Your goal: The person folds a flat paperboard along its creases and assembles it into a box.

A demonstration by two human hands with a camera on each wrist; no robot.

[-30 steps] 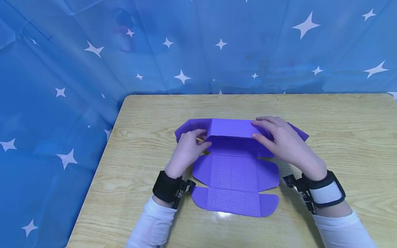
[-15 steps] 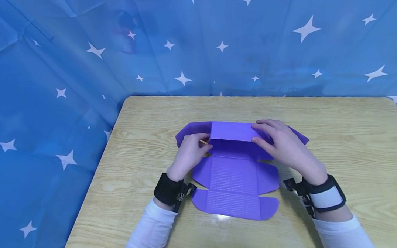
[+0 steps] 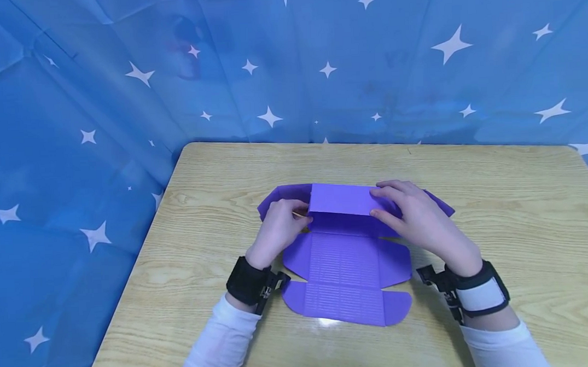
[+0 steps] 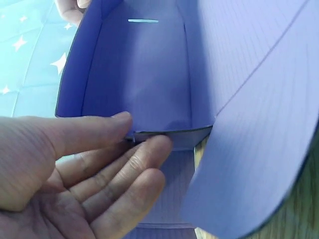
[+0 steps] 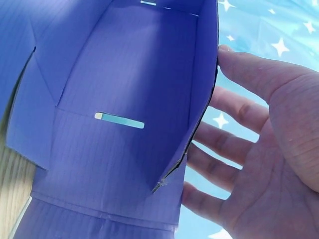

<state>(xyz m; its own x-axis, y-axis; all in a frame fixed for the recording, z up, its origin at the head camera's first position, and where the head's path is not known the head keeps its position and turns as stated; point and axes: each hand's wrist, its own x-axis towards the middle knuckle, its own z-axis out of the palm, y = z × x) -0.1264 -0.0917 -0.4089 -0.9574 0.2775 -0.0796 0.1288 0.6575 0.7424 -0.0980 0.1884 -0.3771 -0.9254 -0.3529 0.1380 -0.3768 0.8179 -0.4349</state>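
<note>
A purple cardboard box [image 3: 344, 260], partly folded, lies on the table in the head view, its base and near flaps spread flat. Its far wall stands up, with the top panel [image 3: 341, 199] bent over toward me. At the left end, my left hand [image 3: 278, 225] pinches a folded-in end flap; the left wrist view puts the thumb [image 4: 99, 133] inside and the fingers below. My right hand [image 3: 421, 216] grips the top panel's right end. In the right wrist view, its thumb [image 5: 244, 67] touches the panel's edge, with the other fingers behind the cardboard.
The wooden table [image 3: 187, 210] extends around the box on all sides. A blue cloth [image 3: 289, 69] with white stars hangs behind it and along the left. Wide side wings [image 3: 284, 195] stick out at the box's far corners. Both wrists wear black straps [image 3: 249, 278].
The head view has shifted slightly. The bent-over panel sits a little lower in it, and both hands keep their hold on the box with only small finger movement.
</note>
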